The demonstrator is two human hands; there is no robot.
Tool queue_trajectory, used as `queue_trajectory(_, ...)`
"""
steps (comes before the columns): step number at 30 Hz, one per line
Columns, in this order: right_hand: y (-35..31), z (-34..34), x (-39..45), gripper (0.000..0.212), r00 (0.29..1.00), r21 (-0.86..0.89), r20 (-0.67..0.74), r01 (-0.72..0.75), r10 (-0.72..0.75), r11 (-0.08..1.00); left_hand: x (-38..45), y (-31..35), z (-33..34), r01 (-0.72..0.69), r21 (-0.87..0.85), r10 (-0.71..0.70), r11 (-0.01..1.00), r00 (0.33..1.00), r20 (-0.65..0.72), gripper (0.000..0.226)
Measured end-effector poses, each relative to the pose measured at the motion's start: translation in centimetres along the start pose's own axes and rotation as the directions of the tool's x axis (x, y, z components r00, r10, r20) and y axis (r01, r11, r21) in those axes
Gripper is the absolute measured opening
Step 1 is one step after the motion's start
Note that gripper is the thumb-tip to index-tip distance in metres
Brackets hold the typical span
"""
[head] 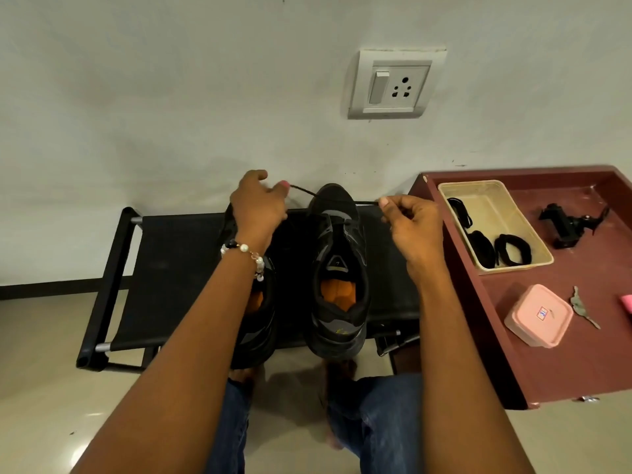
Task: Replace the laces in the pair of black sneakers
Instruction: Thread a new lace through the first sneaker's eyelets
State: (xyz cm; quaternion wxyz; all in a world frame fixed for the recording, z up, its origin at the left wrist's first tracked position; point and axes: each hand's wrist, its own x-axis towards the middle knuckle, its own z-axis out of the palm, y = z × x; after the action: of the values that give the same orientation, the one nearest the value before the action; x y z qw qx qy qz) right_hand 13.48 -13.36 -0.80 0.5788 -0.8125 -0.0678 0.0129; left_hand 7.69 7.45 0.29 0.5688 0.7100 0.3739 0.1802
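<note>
Denim-clad knees sit at the near edge, bare feet just under a black fabric stool (171,268) that carries both sneakers side by side, toes to the wall. Right sneaker (337,268) shows an orange insole and an open tongue; the left sneaker (256,323) is mostly hidden under the forearm. Beyond, a black lace (366,202) runs across the toe end of the right shoe. Left hand (256,206), beaded bracelet at the wrist, pinches one end between thumb and fingers; right hand (410,224) is curled tight on the other end. Risks, as I judge them: uneven pull would leave one side short for the upper eyelets; a hard tug could drag the shoe off the stool edge; a slipped tip means rethreading. Spare laces (513,249) lie coiled in the beige tray (492,200) on the maroon table (547,354), well apart.
</note>
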Motion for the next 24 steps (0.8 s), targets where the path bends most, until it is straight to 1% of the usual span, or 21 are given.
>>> queue_trajectory(1, -0.1, 0.2, -0.1, 0.014, 1.0, -0.004, 0.03, 0.003, -0.003, 1.0, -0.2, 0.0, 0.3, -0.085, 0.089, 0.079, 0.992, 0.994, 0.071, 0.039)
queue_trajectory(2, -0.3, 0.5, -0.2, 0.017, 0.997, -0.006, 0.072, 0.002, -0.001, 1.0, -0.5, 0.3, 0.5, -0.191, 0.163, 0.164, 0.968, 0.972, 0.165, 0.043)
queue_trajectory(3, -0.5, 0.7, -0.2, 0.019, 0.993, -0.01, 0.12, 0.002, -0.001, 1.0, -1.0, 0.7, 0.8, -0.303, 0.203, 0.242, 0.931, 0.93, 0.278, 0.045)
queue_trajectory(4, -0.8, 1.0, -0.4, 0.021, 0.987, -0.012, 0.162, 0.008, -0.006, 1.0, -1.5, 1.0, 1.2, -0.401, 0.214, 0.299, 0.891, 0.871, 0.389, 0.047)
queue_trajectory(5, -1.1, 1.3, -0.5, 0.019, 0.982, -0.002, 0.191, 0.012, -0.011, 1.0, -1.8, 1.1, 1.5, -0.471, 0.198, 0.334, 0.86, 0.811, 0.48, 0.048)
queue_trajectory(6, -1.4, 1.6, -0.7, 0.016, 0.979, 0.025, 0.201, 0.007, -0.012, 1.0, -2.2, 1.1, 1.8, -0.505, 0.171, 0.348, 0.846, 0.766, 0.54, 0.048)
queue_trajectory(7, -1.6, 1.7, -0.8, 0.011, 0.98, 0.071, 0.198, -0.014, -0.001, 0.997, -2.5, 1.0, 2.1, -0.504, 0.14, 0.348, 0.852, 0.746, 0.567, 0.045)
queue_trajectory(8, -1.9, 1.8, -0.8, 0.008, 0.982, 0.126, 0.186, -0.041, 0.017, 0.991, -2.6, 0.9, 2.3, -0.488, 0.12, 0.344, 0.864, 0.748, 0.567, 0.039)
queue_trajectory(10, -2.0, 1.8, -0.9, 0.01, 0.987, 0.207, 0.152, -0.084, 0.053, 0.975, -2.8, 0.6, 2.5, -0.465, 0.131, 0.346, 0.875, 0.792, 0.504, 0.023)
queue_trajectory(12, -1.7, 1.7, -0.9, 0.01, 0.989, 0.201, 0.127, -0.1, 0.075, 0.975, -2.5, 0.6, 2.4, -0.449, 0.171, 0.352, 0.877, 0.842, 0.41, 0.014)
queue_trajectory(13, -1.6, 1.6, -0.7, 0.006, 0.989, 0.188, 0.127, -0.104, 0.081, 0.977, -2.4, 0.6, 2.3, -0.442, 0.182, 0.355, 0.878, 0.857, 0.373, 0.013)
queue_trajectory(14, -1.5, 1.5, -0.7, 0.002, 0.987, 0.186, 0.134, -0.107, 0.083, 0.977, -2.2, 0.5, 2.2, -0.44, 0.195, 0.356, 0.877, 0.866, 0.351, 0.012)
queue_trajectory(15, -1.4, 1.5, -0.6, 0.007, 0.986, 0.188, 0.142, -0.109, 0.082, 0.976, -2.0, 0.4, 2.1, -0.443, 0.227, 0.354, 0.867, 0.869, 0.345, 0.012)
queue_trajectory(17, -1.3, 1.5, -0.5, 0.013, 0.984, 0.185, 0.162, -0.104, 0.074, 0.977, -1.9, 0.3, 2.1, -0.465, 0.305, 0.346, 0.831, 0.862, 0.369, 0.017)
queue_trajectory(18, -1.4, 1.5, -0.5, 0.014, 0.983, 0.18, 0.17, -0.095, 0.064, 0.979, -2.0, 0.3, 2.1, -0.48, 0.302, 0.348, 0.824, 0.849, 0.398, 0.024)
queue_trajectory(20, -1.7, 1.7, -0.6, 0.013, 0.983, 0.175, 0.176, -0.085, 0.054, 0.981, -2.4, 0.4, 2.3, -0.51, 0.216, 0.374, 0.833, 0.805, 0.46, 0.036)
queue_trajectory(21, -1.8, 1.7, -0.7, 0.014, 0.983, 0.174, 0.175, -0.082, 0.052, 0.981, -2.6, 0.6, 2.5, -0.522, 0.172, 0.395, 0.836, 0.788, 0.472, 0.034)
queue_trajectory(22, -1.9, 1.8, -0.8, 0.015, 0.984, 0.174, 0.172, -0.078, 0.048, 0.982, -2.9, 0.8, 2.6, -0.531, 0.149, 0.415, 0.834, 0.782, 0.466, 0.028)
queue_trajectory(24, -2.0, 1.9, -0.9, 0.019, 0.985, 0.172, 0.163, -0.077, 0.049, 0.982, -3.0, 0.8, 2.9, -0.529, 0.148, 0.426, 0.836, 0.795, 0.432, 0.015)
